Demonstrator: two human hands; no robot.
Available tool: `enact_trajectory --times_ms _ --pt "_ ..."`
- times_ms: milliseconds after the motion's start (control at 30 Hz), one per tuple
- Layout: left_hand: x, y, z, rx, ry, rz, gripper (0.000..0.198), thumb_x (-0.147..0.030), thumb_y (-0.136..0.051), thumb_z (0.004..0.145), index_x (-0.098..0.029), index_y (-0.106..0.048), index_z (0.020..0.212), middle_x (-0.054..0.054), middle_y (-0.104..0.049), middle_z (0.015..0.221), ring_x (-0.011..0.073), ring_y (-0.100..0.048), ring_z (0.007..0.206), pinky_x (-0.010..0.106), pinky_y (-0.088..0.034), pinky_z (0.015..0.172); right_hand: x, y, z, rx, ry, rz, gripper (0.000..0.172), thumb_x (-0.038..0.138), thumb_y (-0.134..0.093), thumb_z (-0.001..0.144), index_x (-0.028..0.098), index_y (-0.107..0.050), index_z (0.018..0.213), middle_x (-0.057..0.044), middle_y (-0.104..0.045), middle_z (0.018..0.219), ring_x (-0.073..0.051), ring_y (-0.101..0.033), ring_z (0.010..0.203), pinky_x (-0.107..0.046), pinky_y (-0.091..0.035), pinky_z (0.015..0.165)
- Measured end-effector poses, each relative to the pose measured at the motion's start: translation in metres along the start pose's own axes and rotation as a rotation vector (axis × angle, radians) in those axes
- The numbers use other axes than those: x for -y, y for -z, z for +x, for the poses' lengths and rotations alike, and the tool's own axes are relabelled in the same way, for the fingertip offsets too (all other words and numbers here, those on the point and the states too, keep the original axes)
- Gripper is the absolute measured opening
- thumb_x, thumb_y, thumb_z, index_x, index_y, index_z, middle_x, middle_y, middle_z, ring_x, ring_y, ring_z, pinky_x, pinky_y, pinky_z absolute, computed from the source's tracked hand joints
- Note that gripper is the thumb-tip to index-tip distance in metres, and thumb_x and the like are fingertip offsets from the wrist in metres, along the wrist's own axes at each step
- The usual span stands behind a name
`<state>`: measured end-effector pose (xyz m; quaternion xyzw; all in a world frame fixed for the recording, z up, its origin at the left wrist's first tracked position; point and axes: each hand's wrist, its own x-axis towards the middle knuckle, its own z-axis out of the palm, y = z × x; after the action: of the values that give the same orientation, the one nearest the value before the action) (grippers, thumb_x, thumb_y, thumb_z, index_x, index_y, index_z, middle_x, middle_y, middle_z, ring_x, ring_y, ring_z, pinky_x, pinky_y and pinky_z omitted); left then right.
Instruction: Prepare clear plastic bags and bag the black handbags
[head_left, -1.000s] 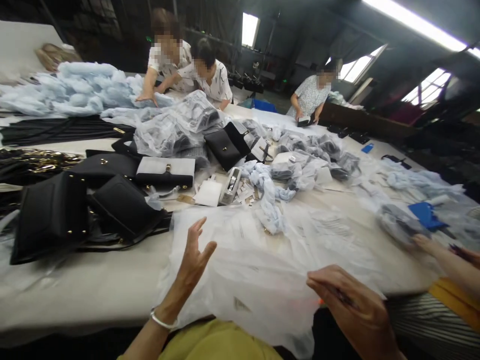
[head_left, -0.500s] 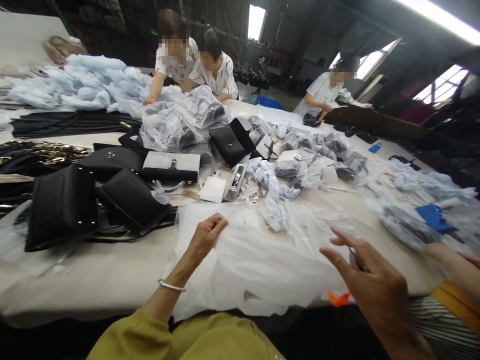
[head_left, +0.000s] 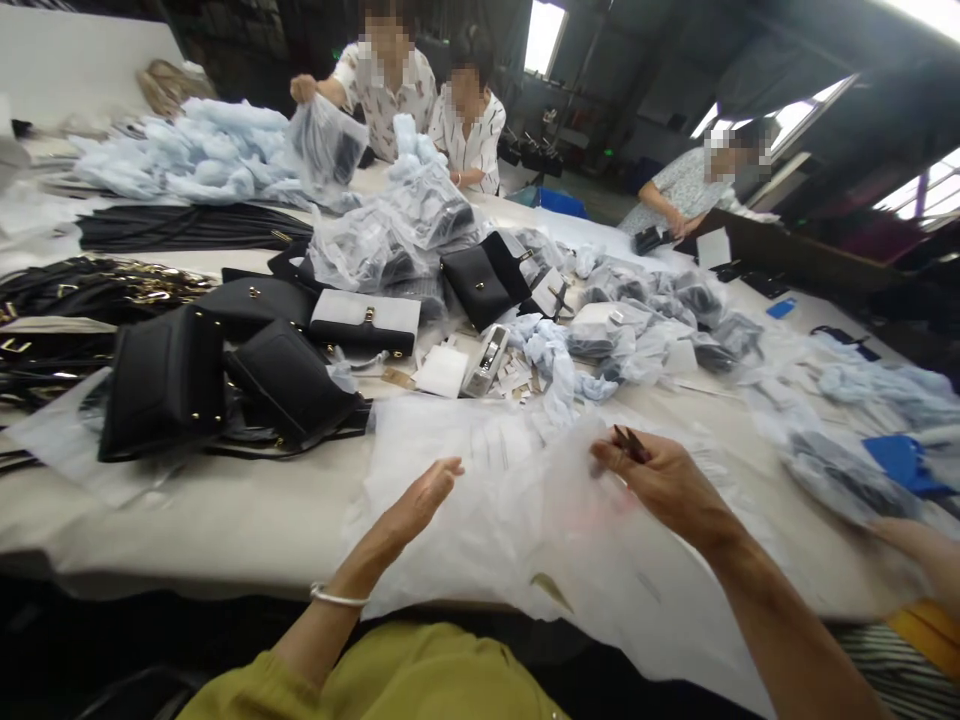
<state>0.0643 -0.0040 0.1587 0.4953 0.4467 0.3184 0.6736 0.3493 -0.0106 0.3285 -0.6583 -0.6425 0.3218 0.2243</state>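
Observation:
My left hand (head_left: 421, 500), with a silver bangle at the wrist, rests over a stack of clear plastic bags (head_left: 409, 425). Its fingers reach out to the right, loosely together, with nothing visible in them. Pinched in my right hand (head_left: 667, 480) is the edge of a translucent plastic bag (head_left: 622, 570), lifted off the stack and hanging over the table's front edge. A small dark tool with two pointed tips (head_left: 631, 443), like thread snips, pokes out of the same hand. Part of its grip is hidden by the fingers.
Black handbags (head_left: 165, 385) and a black-and-white bag (head_left: 365, 322) lie left, near straps with gold buckles (head_left: 112, 280). Bagged goods (head_left: 405, 235) and blue wadding (head_left: 202, 150) are piled behind. Co-workers stand across the table; another person's hand (head_left: 911, 550) is at right.
My right hand has moved left and up and now grips a plastic bag, raised from the stack. My left hand has lowered slightly, its fingers straighter. A co-worker across has lifted a bagged item.

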Motion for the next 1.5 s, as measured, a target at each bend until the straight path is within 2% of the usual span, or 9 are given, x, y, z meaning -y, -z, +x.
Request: enact_trajectory --times_ms 100,233,400,533,700,967,1100,1300,1500 --pt "0.019 -0.009 -0.014 0.11 0.165 -0.19 0.053 -0.065 -0.059 0.082 -0.02 -0.063 0.109 0.008 -0.068 0.107 0.0212 -0.063 0.096 0.031 -0.048 0.081 0.001 0.002 0.007 0.0 -0.041 0.105 0.046 0.062 -0.058 0.084 0.018 -0.064 0.07 -0.003 -0.067 0.073 -0.016 -0.058 0.068 -0.027 -0.044 0.067" --pt "0.027 -0.01 -0.008 -0.192 0.146 -0.273 0.046 -0.059 -0.072 0.071 -0.018 -0.052 0.073 -0.007 -0.047 0.059 0.0076 -0.04 0.051 0.02 -0.03 0.049 -0.009 -0.006 0.015 -0.22 -0.134 0.001 0.045 0.064 -0.056 0.08 0.02 -0.063 0.076 0.0 -0.059 0.059 -0.016 -0.051 0.058 -0.028 -0.04 0.059" --pt "0.038 0.024 -0.007 -0.409 0.106 -0.381 0.049 -0.062 -0.076 0.067 -0.019 -0.051 0.072 -0.007 -0.047 0.06 0.0073 -0.042 0.052 0.019 -0.035 0.05 -0.06 -0.031 0.017 -0.414 -0.18 -0.234 0.039 0.058 -0.051 0.079 0.022 -0.062 0.071 0.002 -0.053 0.059 -0.017 -0.049 0.064 -0.029 -0.037 0.063" --pt "0.052 0.015 -0.026 -0.225 0.14 -0.644 0.058 -0.068 -0.07 0.073 -0.022 -0.06 0.108 0.006 -0.067 0.101 0.0181 -0.064 0.091 0.031 -0.052 0.081 -0.089 -0.057 0.015 -0.322 -0.33 0.01 0.041 0.059 -0.055 0.076 0.019 -0.064 0.074 0.002 -0.055 0.06 -0.017 -0.051 0.064 -0.029 -0.04 0.061" --pt "0.057 -0.009 -0.037 0.031 0.266 -0.743 0.048 -0.045 -0.084 0.067 -0.017 -0.066 0.101 0.008 -0.072 0.094 0.0202 -0.067 0.084 0.031 -0.054 0.077 -0.08 -0.054 0.028 -0.245 -0.377 0.41 0.046 0.062 -0.065 0.072 0.018 -0.062 0.082 0.003 -0.056 0.062 -0.015 -0.051 0.058 -0.028 -0.042 0.056" --pt "-0.075 0.058 -0.049 -0.58 -0.297 -0.323 0.037 -0.033 -0.091 0.056 -0.021 -0.072 0.086 0.0 -0.072 0.088 0.0158 -0.064 0.08 0.029 -0.055 0.08 0.004 0.019 0.059 -0.472 0.156 0.584 0.032 0.045 -0.08 0.069 0.021 -0.065 0.085 0.007 -0.048 0.051 -0.008 -0.035 0.043 -0.025 -0.027 0.042" --pt "-0.111 0.074 -0.068 -0.468 -0.716 0.165 0.02 -0.043 -0.074 0.078 -0.023 -0.071 0.072 0.003 -0.072 0.087 0.0243 -0.064 0.094 0.042 -0.051 0.096 -0.006 0.036 0.036 -0.33 0.243 0.52 0.018 0.037 -0.076 0.074 0.022 -0.066 0.076 0.001 -0.06 0.061 -0.012 -0.049 0.052 -0.028 -0.037 0.048" --pt "0.002 0.062 -0.056 -0.057 -0.484 0.715 0.033 -0.026 -0.043 0.093 -0.023 -0.064 0.067 0.006 -0.073 0.093 0.0244 -0.061 0.11 0.044 -0.039 0.107 -0.112 -0.004 -0.002 0.135 -0.219 0.166 0.032 0.049 -0.063 0.074 0.018 -0.071 0.069 -0.008 -0.072 0.08 -0.022 -0.065 0.07 -0.033 -0.05 0.058" --pt "0.086 0.045 -0.043 0.214 -0.38 0.961 0.029 -0.007 -0.04 0.085 -0.022 -0.063 0.077 0.003 -0.068 0.12 0.0222 -0.051 0.129 0.047 -0.029 0.117 -0.096 -0.072 -0.01 -0.222 -0.1 0.039 0.036 0.046 -0.047 0.092 0.022 -0.07 0.105 -0.005 -0.073 0.085 -0.019 -0.067 0.07 -0.033 -0.054 0.065"
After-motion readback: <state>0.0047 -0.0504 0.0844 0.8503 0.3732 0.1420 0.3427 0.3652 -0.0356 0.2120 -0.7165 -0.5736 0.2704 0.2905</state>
